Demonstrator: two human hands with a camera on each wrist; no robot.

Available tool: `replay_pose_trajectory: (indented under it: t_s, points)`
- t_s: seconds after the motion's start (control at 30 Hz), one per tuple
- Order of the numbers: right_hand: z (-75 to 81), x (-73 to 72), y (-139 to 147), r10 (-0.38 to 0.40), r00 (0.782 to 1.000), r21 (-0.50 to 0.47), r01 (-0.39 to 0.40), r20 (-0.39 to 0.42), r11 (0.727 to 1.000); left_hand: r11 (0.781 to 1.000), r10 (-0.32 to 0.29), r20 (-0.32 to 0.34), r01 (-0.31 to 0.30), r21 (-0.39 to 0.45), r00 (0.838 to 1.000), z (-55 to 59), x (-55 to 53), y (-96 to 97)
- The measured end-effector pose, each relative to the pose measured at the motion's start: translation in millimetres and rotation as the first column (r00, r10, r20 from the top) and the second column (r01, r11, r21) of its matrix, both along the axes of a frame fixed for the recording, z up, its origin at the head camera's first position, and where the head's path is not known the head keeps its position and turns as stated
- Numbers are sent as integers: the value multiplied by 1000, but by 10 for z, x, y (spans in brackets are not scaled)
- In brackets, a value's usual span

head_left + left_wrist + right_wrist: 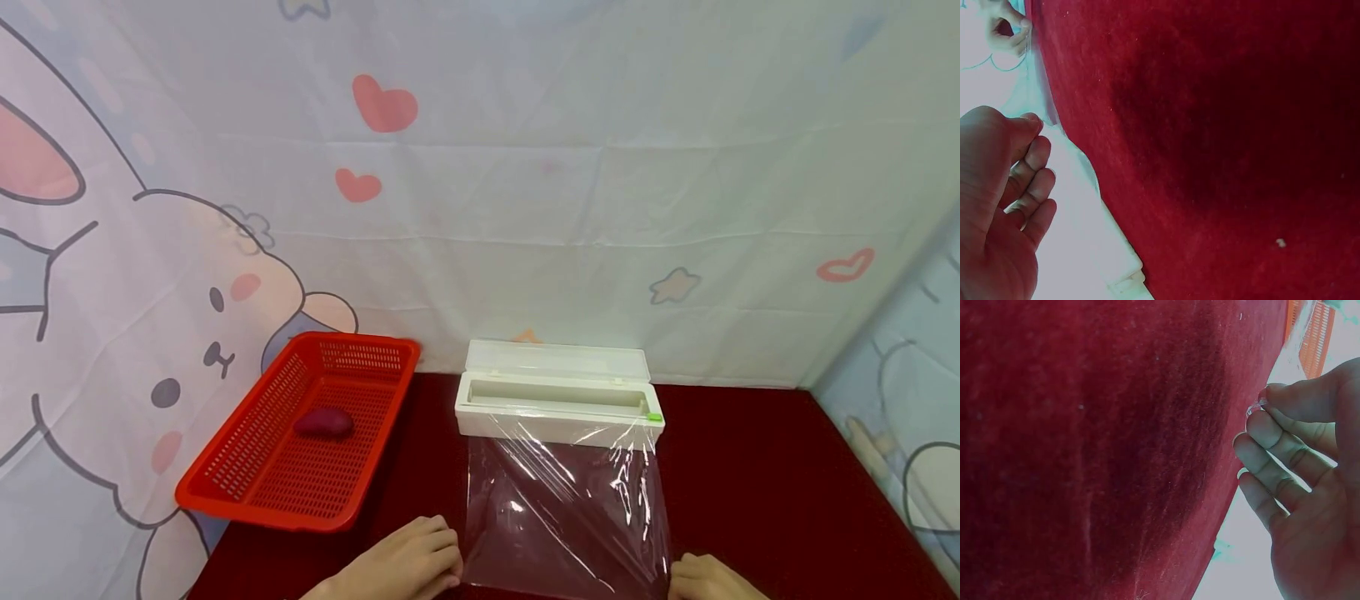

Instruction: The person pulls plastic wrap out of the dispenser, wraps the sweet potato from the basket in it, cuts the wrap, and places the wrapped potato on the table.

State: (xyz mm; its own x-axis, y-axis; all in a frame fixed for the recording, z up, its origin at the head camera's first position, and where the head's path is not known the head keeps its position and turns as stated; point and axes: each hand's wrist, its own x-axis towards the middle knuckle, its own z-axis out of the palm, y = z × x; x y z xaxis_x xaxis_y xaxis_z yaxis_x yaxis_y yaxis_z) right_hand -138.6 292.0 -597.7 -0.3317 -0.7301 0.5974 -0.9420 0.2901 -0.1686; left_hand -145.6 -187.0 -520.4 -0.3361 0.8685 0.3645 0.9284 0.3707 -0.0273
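A sheet of clear plastic wrap stretches toward me from a white wrap dispenser box, whose lid stands raised at the back. My left hand pinches the near left corner of the sheet between thumb and fingers. At the near right corner my right hand pinches the wrap; in the right wrist view a bit of crumpled film shows at the right hand's thumb tip. The left wrist view shows the left hand with its thumb against the index finger on the film.
On the left stands a red plastic basket with a purple sweet-potato-like item inside. A dark red cloth covers the table. Behind it hangs a pale printed curtain. A green slider sits at the dispenser's right end.
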Motion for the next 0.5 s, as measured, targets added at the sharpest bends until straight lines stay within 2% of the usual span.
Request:
replay_pose_trajectory:
  t_s: [0.2,0.5]
  points:
    - [26,0,-51,19,998,-3,-19,-63,1000,999,-13,3,13,-52,1000,-55,40,-9]
    - [-88,-86,-79,95,972,-36,-105,-216,994,997,-18,-95,10,-81,995,-149,64,-19]
